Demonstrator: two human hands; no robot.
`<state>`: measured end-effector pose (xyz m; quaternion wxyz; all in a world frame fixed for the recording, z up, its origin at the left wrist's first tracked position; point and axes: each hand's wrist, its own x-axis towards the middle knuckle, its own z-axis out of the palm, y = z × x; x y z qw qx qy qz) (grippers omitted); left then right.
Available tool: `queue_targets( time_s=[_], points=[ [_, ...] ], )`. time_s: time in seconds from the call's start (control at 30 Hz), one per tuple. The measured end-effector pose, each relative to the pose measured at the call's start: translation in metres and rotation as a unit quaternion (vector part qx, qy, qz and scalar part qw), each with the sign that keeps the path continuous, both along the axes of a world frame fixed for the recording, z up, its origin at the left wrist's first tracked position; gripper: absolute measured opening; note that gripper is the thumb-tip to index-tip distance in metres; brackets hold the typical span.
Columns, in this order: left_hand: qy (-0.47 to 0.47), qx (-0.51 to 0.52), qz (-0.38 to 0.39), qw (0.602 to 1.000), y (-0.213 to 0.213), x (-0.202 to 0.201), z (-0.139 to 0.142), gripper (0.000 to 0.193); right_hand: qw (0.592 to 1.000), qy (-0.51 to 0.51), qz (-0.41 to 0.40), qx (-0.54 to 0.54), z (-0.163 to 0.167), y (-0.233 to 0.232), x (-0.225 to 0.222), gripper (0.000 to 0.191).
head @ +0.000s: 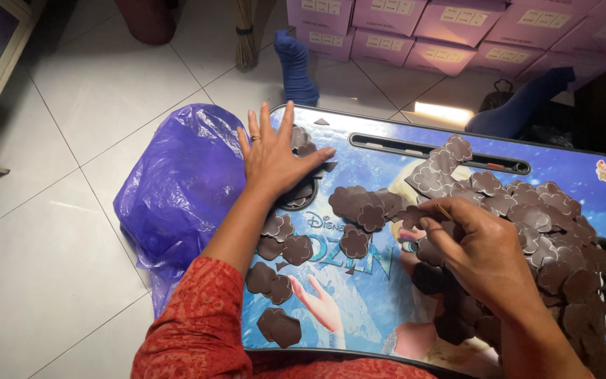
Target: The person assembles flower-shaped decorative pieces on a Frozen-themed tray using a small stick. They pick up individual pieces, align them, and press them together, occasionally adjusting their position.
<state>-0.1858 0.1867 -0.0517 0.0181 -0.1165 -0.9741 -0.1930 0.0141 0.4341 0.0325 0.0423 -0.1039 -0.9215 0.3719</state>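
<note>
left hand (275, 158) flat and open, pressing brown flowers (303, 144) | right hand (482, 249) pinches a thin stick (445, 212) by the big flower pile (527, 210) | step looks like sorting flowers on the tabletop (380, 277) | purple bag (177, 182) on floor

Bare tray centre (359, 281) between flower cutouts (527, 210)

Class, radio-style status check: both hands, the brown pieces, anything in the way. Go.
Left hand flat, pressing brown flower-shaped pieces on the lap table. Right hand pinching a thin stick over the big pile. Purple bag beside the table, not obstructing.
</note>
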Motion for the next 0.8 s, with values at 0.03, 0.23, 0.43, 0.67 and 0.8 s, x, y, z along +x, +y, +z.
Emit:
queue_targets(
  time_s=[0.03, 0.23, 0.43, 0.67, 0.8],
  points=[
    [0.009, -0.015, -0.04, 0.999, 0.004, 0.0, -0.004, 0.122, 1.0, -0.011, 0.0, 0.003, -0.002, -0.002, -0.001, 0.027],
    [0.091, 0.04, -0.15, 0.984, 0.011, 0.002, -0.024, 0.075, 0.999, -0.027, -0.013, -0.011, -0.01, -0.012, -0.011, 0.028],
    [0.138, 0.106, -0.197, 0.965, -0.005, 0.014, -0.042, 0.026, 1.0, 0.004, -0.003, 0.002, -0.019, -0.017, 0.012, 0.028],
    [0.057, 0.167, -0.188, 0.966, -0.039, 0.025, -0.035, 0.026, 1.0, -0.019, -0.007, 0.014, -0.035, -0.025, 0.024, 0.025],
    [-0.105, 0.24, -0.098, 0.96, -0.064, 0.067, -0.009, 0.03, 1.0, -0.009, 0.009, 0.024, -0.038, -0.026, 0.023, 0.025]
  ],
)
